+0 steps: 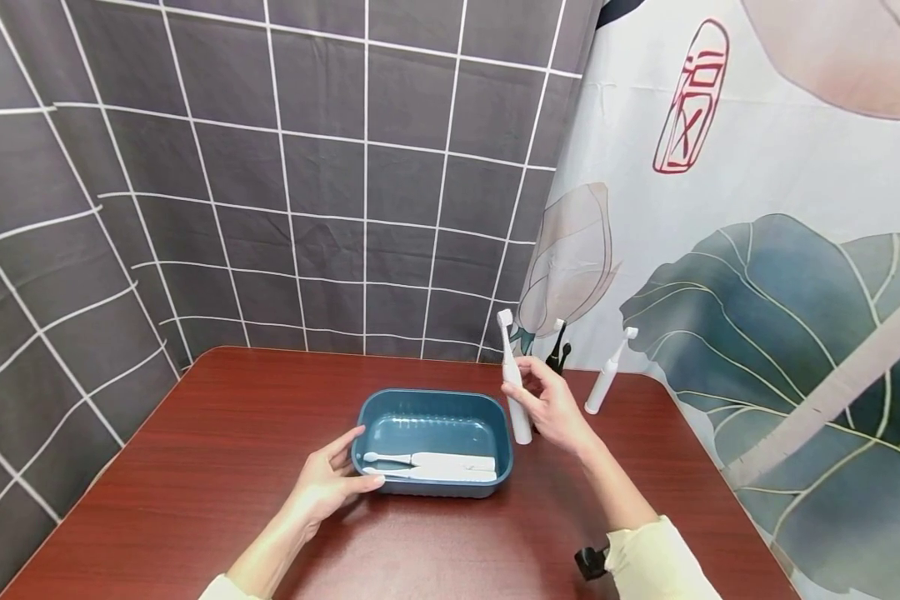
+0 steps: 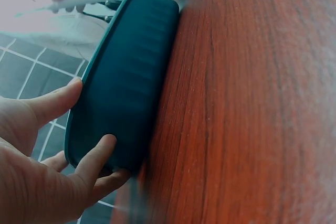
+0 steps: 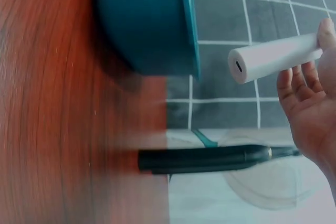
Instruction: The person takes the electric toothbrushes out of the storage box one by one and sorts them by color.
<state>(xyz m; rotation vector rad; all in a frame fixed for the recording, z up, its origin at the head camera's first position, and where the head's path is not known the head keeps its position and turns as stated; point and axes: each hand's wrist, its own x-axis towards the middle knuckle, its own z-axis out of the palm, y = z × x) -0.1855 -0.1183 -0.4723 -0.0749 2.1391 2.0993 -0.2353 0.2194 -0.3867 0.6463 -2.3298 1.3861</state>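
A blue plastic basin [image 1: 435,400] sits on the table with two white electric toothbrushes [image 1: 453,462] lying along its near side. My left hand [image 1: 322,482] holds its near left corner, thumb at the front rim and fingers round the left end; the left wrist view shows fingertips [image 2: 108,141] against the outer wall. Beyond the basin's right end, my right hand [image 1: 547,404] grips another white electric toothbrush [image 1: 516,387] by its handle, brush head up. Its round base with a small dark slot faces the right wrist camera, above the table.
Black electric toothbrushes [image 1: 555,358] stand upright behind my right hand, partly hidden by it. Farther right, a white electric toothbrush [image 1: 604,382] stands on the red-brown wooden table [image 1: 270,433]. A dark gridded curtain [image 1: 307,208] and a printed cloth hang behind.
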